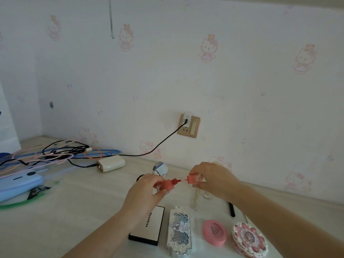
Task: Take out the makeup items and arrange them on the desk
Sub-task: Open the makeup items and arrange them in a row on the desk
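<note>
A gold-framed wall socket (pixel 188 126) with a white plug is set in the cartoon-cat wallpaper (pixel 242 75), and a thin black cable (pixel 160 144) is led from it down to the pale desk top (pixel 74 211). A cream rounded power bank (pixel 111 163) is seen beside a tangle of pink, blue and black cords (pixel 55 153), with a light-blue case (pixel 18 185) nearer the left edge.

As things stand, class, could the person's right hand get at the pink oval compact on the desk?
Probably not yet. The right hand pinches the lip gloss cap while the left hand holds the tube. The pink oval compact lies uncovered just below that forearm, so the path looks free once the cap is released.
</note>
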{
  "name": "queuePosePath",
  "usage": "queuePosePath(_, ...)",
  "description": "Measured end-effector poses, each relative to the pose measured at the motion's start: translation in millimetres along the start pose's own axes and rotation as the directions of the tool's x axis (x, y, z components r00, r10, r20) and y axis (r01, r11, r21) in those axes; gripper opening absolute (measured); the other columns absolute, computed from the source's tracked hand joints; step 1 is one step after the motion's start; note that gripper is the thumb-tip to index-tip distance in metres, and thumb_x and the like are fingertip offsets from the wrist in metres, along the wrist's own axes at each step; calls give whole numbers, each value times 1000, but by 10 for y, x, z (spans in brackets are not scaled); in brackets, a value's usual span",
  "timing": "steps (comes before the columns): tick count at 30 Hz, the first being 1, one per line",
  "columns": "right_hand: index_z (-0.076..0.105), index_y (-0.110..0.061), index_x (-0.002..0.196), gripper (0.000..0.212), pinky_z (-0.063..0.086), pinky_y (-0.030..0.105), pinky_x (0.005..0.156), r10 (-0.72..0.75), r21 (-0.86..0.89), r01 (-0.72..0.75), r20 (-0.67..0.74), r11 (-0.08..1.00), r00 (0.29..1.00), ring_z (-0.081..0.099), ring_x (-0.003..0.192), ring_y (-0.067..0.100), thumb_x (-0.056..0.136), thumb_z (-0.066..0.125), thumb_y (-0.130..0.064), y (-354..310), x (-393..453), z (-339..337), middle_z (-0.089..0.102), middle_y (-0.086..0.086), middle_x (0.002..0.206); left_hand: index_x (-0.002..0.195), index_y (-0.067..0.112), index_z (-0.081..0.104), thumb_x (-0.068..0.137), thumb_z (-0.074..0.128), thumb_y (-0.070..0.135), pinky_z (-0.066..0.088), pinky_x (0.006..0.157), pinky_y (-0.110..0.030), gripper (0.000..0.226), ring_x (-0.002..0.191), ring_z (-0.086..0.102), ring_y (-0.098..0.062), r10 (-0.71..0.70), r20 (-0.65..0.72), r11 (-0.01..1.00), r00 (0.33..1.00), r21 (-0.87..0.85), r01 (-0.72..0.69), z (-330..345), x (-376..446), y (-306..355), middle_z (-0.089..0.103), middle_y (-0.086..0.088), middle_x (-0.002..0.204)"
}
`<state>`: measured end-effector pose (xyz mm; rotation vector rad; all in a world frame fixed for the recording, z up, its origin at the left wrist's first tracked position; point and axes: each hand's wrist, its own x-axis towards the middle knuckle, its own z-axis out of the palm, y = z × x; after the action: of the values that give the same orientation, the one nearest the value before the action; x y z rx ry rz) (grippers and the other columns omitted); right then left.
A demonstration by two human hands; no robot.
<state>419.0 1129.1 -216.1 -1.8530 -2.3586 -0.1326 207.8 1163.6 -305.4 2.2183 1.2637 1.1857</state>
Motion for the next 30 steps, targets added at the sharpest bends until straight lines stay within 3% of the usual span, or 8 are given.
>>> queuePosePath(7,59,-30,118,30,45,31,89,44,44,-44,-3,998,999,56,106,15,88,59,-36,104,3,92,61,-6,113,87,42,60,80,71,33,47,78,-21,16,89,58,2,-113,0,988,994,-105,112,36,25,-46,63,17,91)
queuePosePath(12,61,-33,106,20,51,29,82,201,304,-183,-29,935,979,62,92,9,86,57,-36,168,72,318,69,-12,102,92,30,66,79,71,34,50,81,-25,15,87,61,2,-177,6,974,984,-139,176,106,96,-102,67,13,91)
queuePosePath(15,56,-35,89,6,51,25,75,295,528,-251,0,811,955,63,91,6,84,60,-34,132,141,468,71,-13,94,89,29,66,78,71,39,52,82,-29,15,84,63,0,-226,35,964,974,-135,229,197,159,-160,69,9,89)
queuePosePath(17,54,-32,87,8,49,21,70,338,661,-278,39,697,940,65,90,5,83,61,-32,70,201,552,72,-10,92,90,29,66,79,70,35,53,81,-30,13,82,65,-2,-252,62,957,966,-135,258,245,201,-179,68,8,90)
queuePosePath(21,56,-22,92,17,52,35,85,421,816,-340,132,468,897,67,92,16,79,66,-29,28,365,816,72,-3,92,90,22,67,81,68,33,52,77,-25,14,79,65,0,-273,82,954,958,-106,281,343,276,-203,64,14,87)
queuePosePath(23,57,-25,89,16,51,39,88,422,841,-352,166,411,891,66,96,17,78,68,-28,44,445,932,71,-3,93,89,19,65,82,66,35,51,74,-21,18,80,65,1,-289,104,950,952,-89,298,391,311,-212,61,17,86)
queuePosePath(28,65,-25,95,14,50,33,82,451,844,-341,135,415,882,59,84,8,82,69,-25,112,626,1124,64,-10,86,83,21,61,83,63,40,49,73,-21,20,80,65,-2,-329,129,939,935,-58,338,482,393,-240,67,10,86)
queuePosePath(30,65,-22,99,18,46,24,75,459,822,-338,106,459,882,58,83,6,82,69,-24,143,686,1171,64,-11,88,83,23,59,82,62,42,50,75,-23,19,81,64,-4,-344,130,936,930,-24,350,506,422,-255,67,9,82)
